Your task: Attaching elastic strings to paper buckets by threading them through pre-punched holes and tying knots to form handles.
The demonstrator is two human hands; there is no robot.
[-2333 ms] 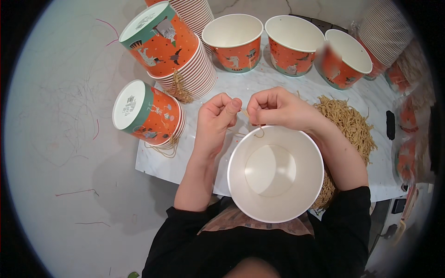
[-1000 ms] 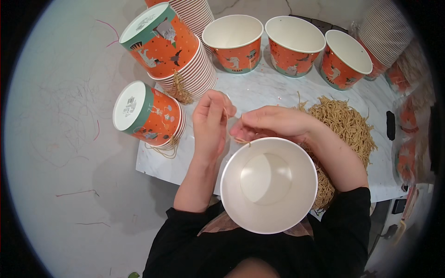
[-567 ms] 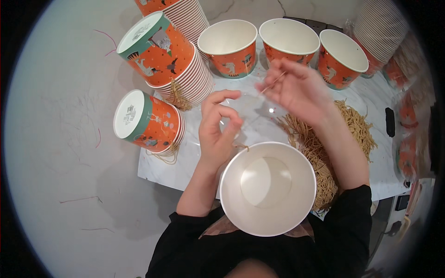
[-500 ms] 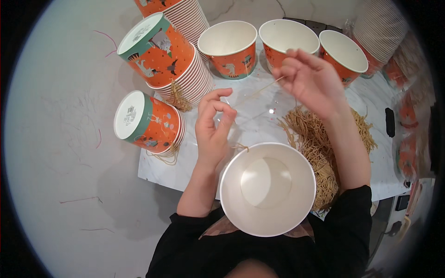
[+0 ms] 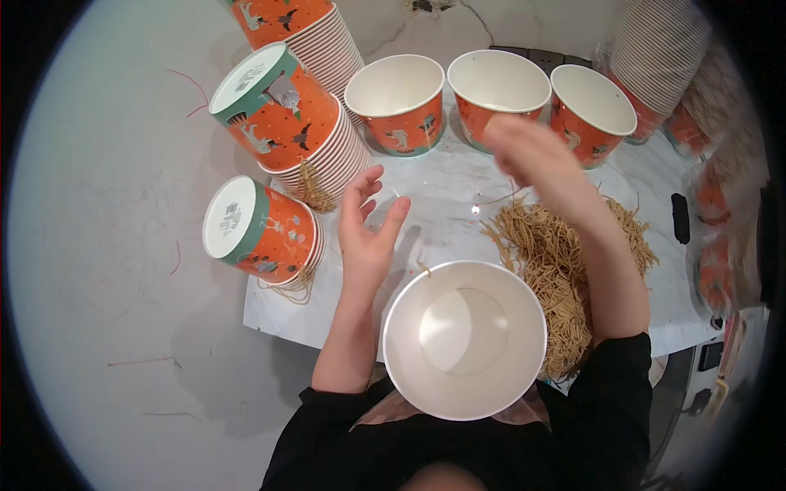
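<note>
A large white-lined paper bucket [image 5: 465,344] stands mouth up close against my body, with a short bit of tan cord at its far left rim. My left hand [image 5: 367,233] is raised beyond that rim, thumb and fingers apart, holding nothing. My right hand [image 5: 536,164], somewhat blurred, is bent over to the right of it, in front of the back row of buckets. A thin tan cord [image 5: 498,199] trails from its curled fingers; the fingertips themselves are hidden. Below my right forearm lies a tangled heap of tan cords [image 5: 565,307].
Three orange buckets [image 5: 498,114] stand mouth up along the back. Nested stacks of upturned orange buckets [image 5: 282,114] fill the left side, some with cord loops [image 5: 311,186]. More wrapped stacks [image 5: 661,65] stand at the right, near a black strip [image 5: 680,218]. The table edge [image 5: 307,340] runs along the left front.
My right hand has turned downward, and the cord that was stretched toward my left hand now hangs slack. My left hand has spread its fingers. The whole view has shifted slightly.
</note>
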